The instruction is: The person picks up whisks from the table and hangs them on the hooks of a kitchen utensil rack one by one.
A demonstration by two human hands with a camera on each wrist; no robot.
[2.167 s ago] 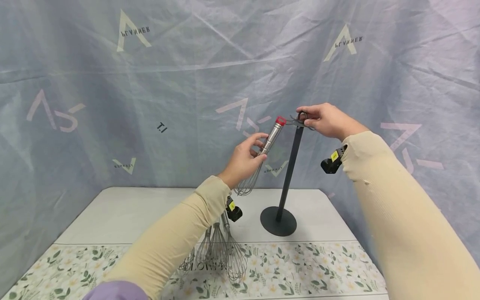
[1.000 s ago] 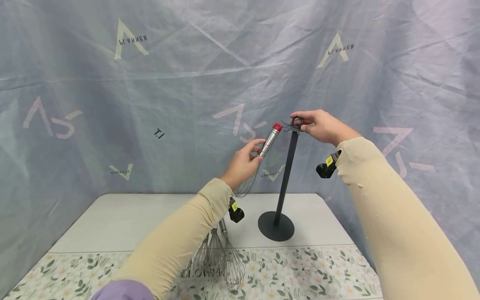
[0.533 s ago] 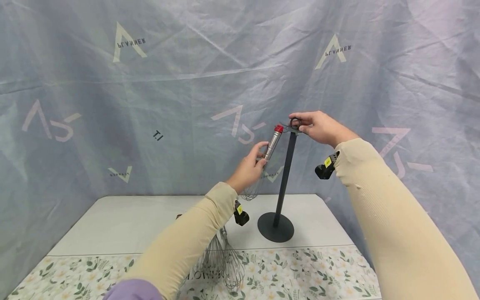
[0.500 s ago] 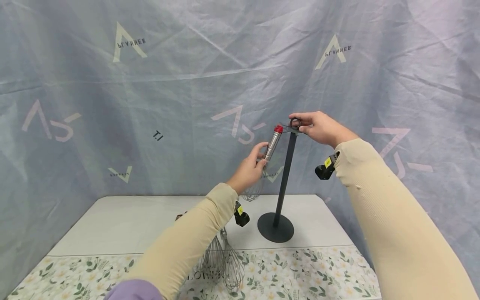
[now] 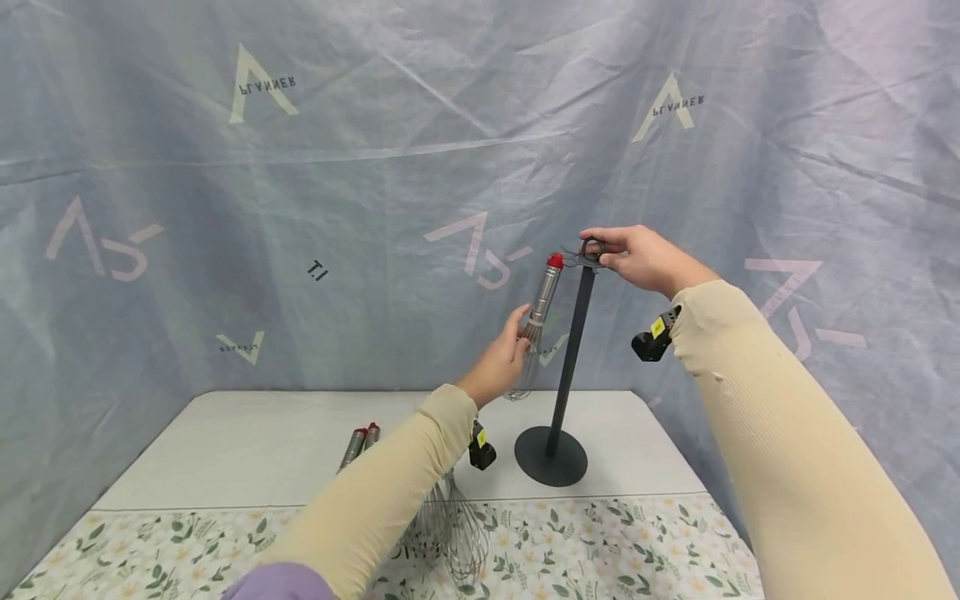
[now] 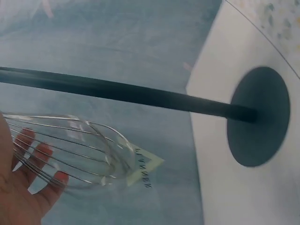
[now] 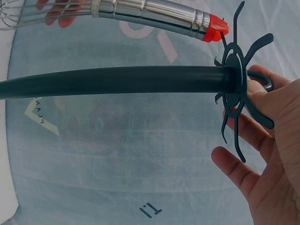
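A steel whisk (image 5: 545, 296) with a red end cap hangs from a hook of the dark utensil stand (image 5: 573, 358), tilted slightly, wires down. In the right wrist view its red cap (image 7: 216, 28) meets one of the stand's hooks. My left hand (image 5: 501, 362) is at the upper wires, its fingers loosely bent. Those fingertips (image 6: 61, 177) show behind the wires in the left wrist view, not closed round them. My right hand (image 5: 637, 254) pinches the ring (image 5: 592, 247) on top of the stand; part of the ring is hidden by fingers.
Several more whisks lie on the table, partly hidden under my left sleeve (image 5: 382, 483); red-capped handles (image 5: 352, 450) and wire heads (image 5: 467, 542) show. The stand's round base (image 5: 551, 457) rests on the white tabletop (image 5: 255, 442). A printed cloth (image 5: 375, 183) hangs behind.
My left hand has slid down from the whisk's handle to its wires, and its fingers have loosened. The whisk has come closer to upright at the hook. My right hand keeps the ring.
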